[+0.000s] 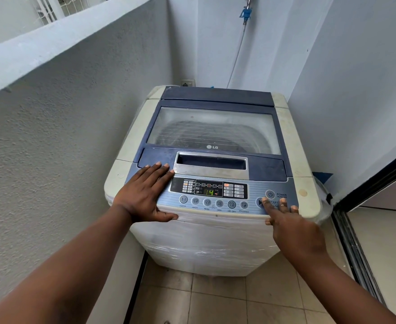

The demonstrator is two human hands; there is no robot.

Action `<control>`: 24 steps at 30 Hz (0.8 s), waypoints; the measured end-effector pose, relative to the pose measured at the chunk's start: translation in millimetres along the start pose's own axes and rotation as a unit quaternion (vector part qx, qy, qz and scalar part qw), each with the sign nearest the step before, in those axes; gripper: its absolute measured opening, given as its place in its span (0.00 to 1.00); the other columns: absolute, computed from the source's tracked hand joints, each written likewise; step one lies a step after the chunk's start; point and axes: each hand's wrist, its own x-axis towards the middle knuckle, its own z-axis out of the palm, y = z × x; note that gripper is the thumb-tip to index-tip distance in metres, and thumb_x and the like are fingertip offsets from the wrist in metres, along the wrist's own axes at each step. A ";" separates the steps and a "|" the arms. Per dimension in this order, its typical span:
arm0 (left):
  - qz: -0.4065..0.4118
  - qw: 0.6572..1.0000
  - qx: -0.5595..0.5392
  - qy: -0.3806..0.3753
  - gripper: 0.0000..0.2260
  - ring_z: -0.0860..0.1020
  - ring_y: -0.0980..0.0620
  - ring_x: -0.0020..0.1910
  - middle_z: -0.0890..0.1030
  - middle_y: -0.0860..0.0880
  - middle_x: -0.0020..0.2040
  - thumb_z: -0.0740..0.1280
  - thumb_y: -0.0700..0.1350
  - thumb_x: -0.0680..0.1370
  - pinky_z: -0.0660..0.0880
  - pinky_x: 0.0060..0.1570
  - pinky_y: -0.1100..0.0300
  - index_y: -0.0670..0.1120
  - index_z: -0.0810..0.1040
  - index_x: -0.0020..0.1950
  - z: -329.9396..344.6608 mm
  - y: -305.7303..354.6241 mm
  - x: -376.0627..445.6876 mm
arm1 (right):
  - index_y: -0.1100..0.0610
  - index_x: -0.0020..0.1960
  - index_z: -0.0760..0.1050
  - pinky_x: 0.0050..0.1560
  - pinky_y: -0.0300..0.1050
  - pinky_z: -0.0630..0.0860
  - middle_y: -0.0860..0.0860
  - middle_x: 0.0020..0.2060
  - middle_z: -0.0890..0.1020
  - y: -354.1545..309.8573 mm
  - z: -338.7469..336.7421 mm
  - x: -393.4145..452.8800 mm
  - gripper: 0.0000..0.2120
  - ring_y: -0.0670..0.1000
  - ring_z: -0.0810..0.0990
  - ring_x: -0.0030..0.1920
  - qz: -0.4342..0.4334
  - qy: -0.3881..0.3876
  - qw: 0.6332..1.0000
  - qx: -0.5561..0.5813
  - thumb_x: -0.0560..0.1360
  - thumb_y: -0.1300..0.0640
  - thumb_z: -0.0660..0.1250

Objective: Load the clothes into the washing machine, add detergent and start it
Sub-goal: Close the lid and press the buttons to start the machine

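- Standing wedged into a corner between pale textured walls is the cream, plastic-wrapped top-loading washing machine (206,239), its back toward the wall tap and its control side toward the person.
- The tinted, blue-framed lid (213,129) is lying shut and flat; dark shapes are showing faintly through it, but whether those are clothes I cannot tell.
- The silver-blue control panel (215,195) is running crosswise along the machine's front edge, its long axis going left to right, and its small green display (210,192) is glowing, so the power is judged to be on.
- The left hand (145,195) is lying flat and open on the panel's left end, fingers straight and reaching to the lid's edge, thumb over the machine's front lip; this is judged to be bracing the body while the other hand works.
- The right hand (288,220) is resting at the panel's right end, gripping nothing, with fingers extended and one fingertip lying on the round start/pause button (260,202), just below the power button (270,194).
- With the lid down and the display lit, the task is judged to be at its last step, starting the cycle.
- Behind the machine, a thin hose (238,52) is hanging from a blue tap fitting (246,14).
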 end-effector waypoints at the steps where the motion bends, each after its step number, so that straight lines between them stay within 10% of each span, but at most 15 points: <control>1: 0.001 1.000 0.000 0.001 0.51 0.63 0.44 0.74 0.67 0.43 0.74 0.57 0.78 0.64 0.56 0.73 0.48 0.43 0.64 0.75 -0.1 0.0 -0.1 | 0.51 0.60 0.80 0.23 0.55 0.77 0.64 0.47 0.84 1.5 1.1 -1.6 0.19 0.66 0.84 0.41 -0.012 0.014 1.000 -0.001 0.70 0.62 0.68; 6: 0.003 1.000 -0.003 0.009 0.51 0.63 0.44 0.74 0.67 0.43 0.73 0.59 0.78 0.64 0.58 0.73 0.47 0.43 0.64 0.75 1.2 -0.4 -0.2 | 0.50 0.60 0.80 0.25 0.53 0.78 0.64 0.47 0.84 2.7 4.4 -4.5 0.23 0.66 0.84 0.41 -0.031 0.051 0.998 -0.004 0.72 0.57 0.53; 24: -0.012 1.000 -0.014 -0.015 0.51 0.64 0.44 0.73 0.67 0.43 0.73 0.58 0.78 0.64 0.53 0.73 0.50 0.43 0.65 0.74 -3.6 2.4 0.5 | 0.56 0.55 0.83 0.17 0.56 0.74 0.69 0.40 0.83 5.7 -6.6 7.0 0.33 0.68 0.83 0.32 -0.079 -0.042 0.995 -0.054 0.50 0.64 0.82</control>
